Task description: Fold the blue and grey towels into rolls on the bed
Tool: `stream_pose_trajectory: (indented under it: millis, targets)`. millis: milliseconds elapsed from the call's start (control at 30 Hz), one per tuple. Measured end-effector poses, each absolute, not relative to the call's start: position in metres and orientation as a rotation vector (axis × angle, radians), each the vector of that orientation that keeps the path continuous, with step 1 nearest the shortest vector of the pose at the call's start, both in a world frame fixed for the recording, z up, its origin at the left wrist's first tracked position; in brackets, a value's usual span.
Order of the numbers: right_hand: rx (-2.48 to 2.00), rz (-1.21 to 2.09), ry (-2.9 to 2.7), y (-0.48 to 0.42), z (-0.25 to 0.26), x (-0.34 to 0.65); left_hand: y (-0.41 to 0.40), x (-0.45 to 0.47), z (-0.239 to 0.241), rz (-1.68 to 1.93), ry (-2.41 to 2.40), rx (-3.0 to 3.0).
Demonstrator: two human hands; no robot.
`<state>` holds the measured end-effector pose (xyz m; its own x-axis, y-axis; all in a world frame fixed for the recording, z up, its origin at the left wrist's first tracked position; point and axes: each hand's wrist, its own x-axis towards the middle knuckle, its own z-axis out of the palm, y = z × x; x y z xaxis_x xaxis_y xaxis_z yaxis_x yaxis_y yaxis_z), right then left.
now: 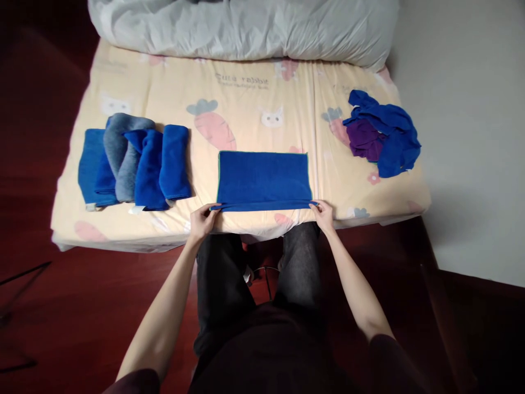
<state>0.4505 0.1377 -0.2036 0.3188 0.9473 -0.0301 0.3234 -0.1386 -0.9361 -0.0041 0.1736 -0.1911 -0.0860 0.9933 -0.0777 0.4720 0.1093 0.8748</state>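
A blue towel (pixel 262 178) lies flat on the bed near its front edge, folded into a wide rectangle. My left hand (pixel 203 220) pinches its near left corner. My right hand (pixel 324 214) pinches its near right corner. Both hands are closed on the towel's near edge, which is lifted slightly off the mattress. My legs in dark trousers show below, between my arms.
A row of folded blue and grey towels (pixel 135 161) lies at the left of the bed (pixel 254 98). A loose heap of blue and purple cloths (pixel 381 137) sits at the right. A grey duvet (pixel 246 27) is bunched at the back. Dark red floor surrounds the bed; a pale wall is on the right.
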Motion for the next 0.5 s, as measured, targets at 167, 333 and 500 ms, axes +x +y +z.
stream_pose_trajectory:
  millis: [167,333,500]
  targets:
    - [-1.617,0.703,-1.122,0.147,-0.214,0.438,0.181,0.007,-0.194,0.973,1.777,1.514]
    - [-1.782,0.509,-1.129,0.143,-0.219,0.426,0.178,0.016,-0.194,1.042,1.848,1.585]
    - [-1.839,0.384,-1.16,0.141,-0.221,0.421,0.175,0.019,-0.198,1.124,1.9,1.581]
